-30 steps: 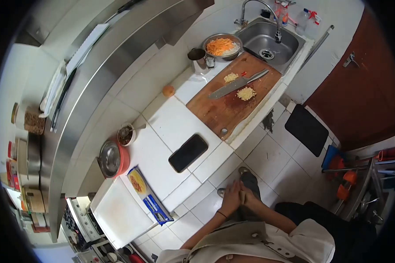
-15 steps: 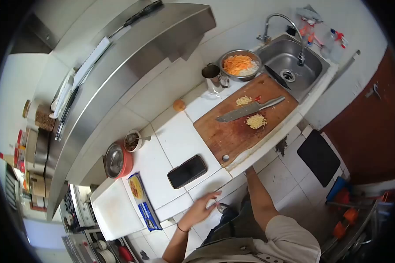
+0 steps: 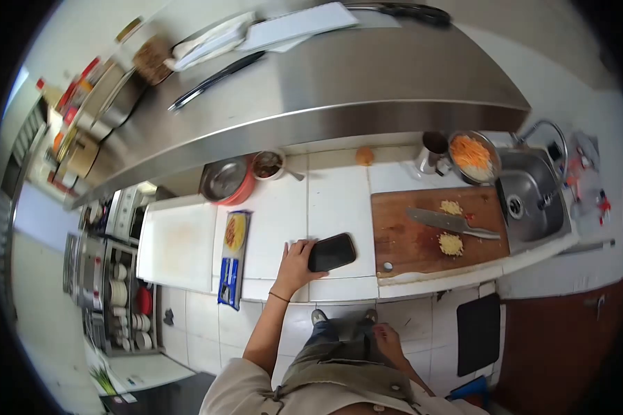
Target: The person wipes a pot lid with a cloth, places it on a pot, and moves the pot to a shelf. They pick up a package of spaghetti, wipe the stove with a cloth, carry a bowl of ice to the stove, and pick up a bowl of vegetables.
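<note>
My left hand (image 3: 296, 268) is at the left side of a black smartphone (image 3: 332, 253) that lies screen up on the white tiled counter. Its fingers are bent at the phone's upper left corner, and the thumb reaches along the lower edge. A dark band circles the wrist. My right hand (image 3: 387, 340) hangs low in front of my apron, below the counter edge; its fingers are too small and foreshortened to read. Right of the phone is a wooden cutting board (image 3: 401, 238). On the board rest a large knife (image 3: 450, 222) and two piles of chopped pale pieces (image 3: 451, 244).
A blue and yellow pasta packet (image 3: 232, 256) and a white board (image 3: 176, 242) are to the left. Behind stand a red bowl (image 3: 237, 190) and a small cup (image 3: 268, 164). A metal bowl of shredded carrot (image 3: 472, 153) sits beside the sink (image 3: 533, 207). A steel shelf (image 3: 311, 111) overhangs the counter.
My left hand has moved from the counter's front edge onto the phone. My right hand has come into sight at my waist. The view has turned and shifted left.
</note>
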A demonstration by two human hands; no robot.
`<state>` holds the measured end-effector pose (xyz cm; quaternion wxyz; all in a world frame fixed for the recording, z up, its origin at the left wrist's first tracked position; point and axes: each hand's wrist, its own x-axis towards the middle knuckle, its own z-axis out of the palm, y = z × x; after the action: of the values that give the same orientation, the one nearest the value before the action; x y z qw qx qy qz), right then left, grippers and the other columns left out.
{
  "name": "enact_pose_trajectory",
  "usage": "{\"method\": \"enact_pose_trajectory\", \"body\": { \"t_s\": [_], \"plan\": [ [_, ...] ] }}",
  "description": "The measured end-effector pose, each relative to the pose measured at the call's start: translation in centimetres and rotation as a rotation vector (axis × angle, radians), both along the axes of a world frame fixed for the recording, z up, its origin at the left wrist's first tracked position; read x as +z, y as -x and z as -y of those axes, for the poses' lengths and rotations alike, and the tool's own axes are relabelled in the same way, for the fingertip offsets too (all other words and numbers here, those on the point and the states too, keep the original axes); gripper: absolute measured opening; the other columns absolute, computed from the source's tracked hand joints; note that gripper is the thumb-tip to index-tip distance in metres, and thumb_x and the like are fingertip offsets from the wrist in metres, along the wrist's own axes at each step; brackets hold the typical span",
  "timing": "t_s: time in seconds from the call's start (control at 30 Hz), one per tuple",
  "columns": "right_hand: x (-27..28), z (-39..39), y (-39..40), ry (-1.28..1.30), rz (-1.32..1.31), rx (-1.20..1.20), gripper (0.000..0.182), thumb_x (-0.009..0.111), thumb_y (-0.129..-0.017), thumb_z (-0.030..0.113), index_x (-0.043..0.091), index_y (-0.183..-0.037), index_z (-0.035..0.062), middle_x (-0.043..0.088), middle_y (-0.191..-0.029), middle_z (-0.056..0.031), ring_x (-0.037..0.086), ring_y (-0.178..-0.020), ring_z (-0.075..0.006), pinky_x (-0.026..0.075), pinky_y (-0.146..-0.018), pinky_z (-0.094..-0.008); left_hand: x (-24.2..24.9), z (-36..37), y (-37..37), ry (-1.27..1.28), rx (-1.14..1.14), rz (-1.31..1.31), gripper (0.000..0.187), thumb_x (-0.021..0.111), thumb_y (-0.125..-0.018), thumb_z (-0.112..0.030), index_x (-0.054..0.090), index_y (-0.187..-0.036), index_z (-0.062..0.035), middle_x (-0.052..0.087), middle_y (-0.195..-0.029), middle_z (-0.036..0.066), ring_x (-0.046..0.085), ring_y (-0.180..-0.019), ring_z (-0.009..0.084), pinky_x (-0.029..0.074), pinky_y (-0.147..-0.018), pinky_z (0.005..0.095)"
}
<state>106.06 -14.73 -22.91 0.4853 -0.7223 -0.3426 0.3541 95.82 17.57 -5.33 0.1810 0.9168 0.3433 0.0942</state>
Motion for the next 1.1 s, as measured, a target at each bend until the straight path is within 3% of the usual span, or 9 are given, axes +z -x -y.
{"method": "enact_pose_trajectory", "body": {
  "t_s": [0.2, 0.4, 0.53, 0.57, 0.63, 0.7, 0.73, 0.87, 1.1],
  "plan": [
    [13.2, -10.2, -2.6, -0.231, 0.23, 0.409, 0.026, 0.057, -0.083, 0.011, 0.052, -0.107, 0.0044, 0.056, -0.097, -0.0149, 0.059, -0.073, -0.0208, 0.047, -0.06, -0.0284, -0.1, 2.9, 2.2, 0.03, 0.321, 0.053, 0.07, 0.078, -0.049, -0.038, 0.055, -0.103, 0.0006, 0.055, -0.097, 0.014, 0.053, -0.091, 0.0301, 0.046, -0.078, 0.0371],
    [22.1, -16.4, -6.6, -0.072, -0.535, 0.185, 0.049, 0.053, -0.087, 0.013, 0.029, -0.129, 0.0108, 0.043, -0.115, -0.0134, 0.057, -0.079, -0.0184, 0.052, -0.052, -0.0267, 7.3, 5.9, 2.8, 0.083, 0.013, 0.298, 0.065, 0.077, -0.049, -0.034, 0.056, -0.101, -0.0017, 0.056, -0.094, 0.013, 0.054, -0.087, 0.0303, 0.046, -0.077, 0.0361],
    [29.1, -14.0, -10.8, 0.003, -0.247, 0.395, 0.044, 0.054, -0.083, 0.008, 0.038, -0.124, 0.0134, 0.047, -0.108, -0.0087, 0.055, -0.075, -0.0129, 0.047, -0.04, -0.0208, 9.8, 9.1, 0.7, 0.134, -0.181, 0.387, 0.086, 0.076, -0.055, -0.038, 0.04, -0.124, -0.0013, 0.044, -0.116, 0.019, 0.046, -0.105, 0.0344, 0.039, -0.09, 0.0385],
    [32.8, -12.1, -12.0, 0.127, -0.177, 0.283, 0.041, 0.055, -0.08, 0.006, 0.045, -0.12, 0.0111, 0.047, -0.111, -0.0085, 0.054, -0.088, -0.0156, 0.052, -0.059, -0.027, 10.8, 9.5, 0.5, 0.124, -0.2, 0.426, 0.091, 0.075, -0.057, -0.04, 0.035, -0.129, -0.0027, 0.038, -0.122, 0.021, 0.042, -0.11, 0.0351, 0.036, -0.093, 0.0391],
    [37.7, -8.2, -15.0, -0.174, 0.303, 0.181, 0.037, 0.053, -0.079, 0.011, 0.05, -0.116, 0.0078, 0.047, -0.119, -0.0083, 0.041, -0.114, -0.0242, 0.026, -0.102, -0.0358, 12.7, 9.6, 1.1, 0.117, -0.209, 0.486, 0.088, 0.071, -0.066, -0.037, 0.027, -0.135, -0.0052, 0.03, -0.13, 0.021, 0.036, -0.117, 0.0349, 0.032, -0.098, 0.0387],
    [38.5, -1.9, -25.3, -0.18, 0.936, -0.072, 0.05, 0.048, -0.083, 0.03, 0.043, -0.124, 0.0013, 0.043, -0.125, -0.0109, 0.039, -0.119, -0.0213, 0.025, -0.101, -0.033, 12.2, 8.7, 2.8, 0.133, -0.15, 0.523, 0.083, 0.069, -0.069, -0.033, 0.027, -0.135, -0.0049, 0.031, -0.129, 0.02, 0.037, -0.117, 0.0348, 0.033, -0.098, 0.0381],
    [43.9, -3.3, -19.0, -0.653, 0.376, -0.18, 0.055, 0.044, -0.087, 0.037, 0.038, -0.129, 0.0025, 0.039, -0.131, -0.0114, 0.035, -0.122, -0.0216, 0.022, -0.103, -0.0346, 11.9, 8.3, 3.7, 0.147, -0.096, 0.554, 0.078, 0.067, -0.072, -0.029, 0.027, -0.134, -0.0045, 0.032, -0.129, 0.02, 0.037, -0.117, 0.0347, 0.033, -0.098, 0.0375],
    [51.4, -5.2, -23.5, -0.773, 0.566, -0.587, 0.047, 0.039, -0.091, 0.031, 0.038, -0.129, 0.002, 0.038, -0.132, -0.0091, 0.033, -0.124, -0.0219, 0.025, -0.103, -0.0393, 10.3, 7.0, 8.6, 0.171, 0.052, 0.534, 0.065, 0.064, -0.076, -0.023, 0.034, -0.131, -0.0056, 0.037, -0.126, 0.019, 0.042, -0.113, 0.0338, 0.037, -0.094, 0.0363],
    [51.3, -16.0, -23.8, -0.783, 0.139, -0.393, 0.048, 0.049, -0.09, 0.03, 0.04, -0.125, -0.0016, 0.048, -0.116, -0.0168, 0.058, -0.096, -0.0164, 0.046, -0.084, -0.0238, 9.2, 6.0, 16.9, 0.141, 0.327, 0.597, 0.051, 0.063, -0.077, -0.016, 0.043, -0.123, -0.0041, 0.04, -0.123, 0.018, 0.044, -0.112, 0.0334, 0.037, -0.093, 0.0366]
  ]
}}
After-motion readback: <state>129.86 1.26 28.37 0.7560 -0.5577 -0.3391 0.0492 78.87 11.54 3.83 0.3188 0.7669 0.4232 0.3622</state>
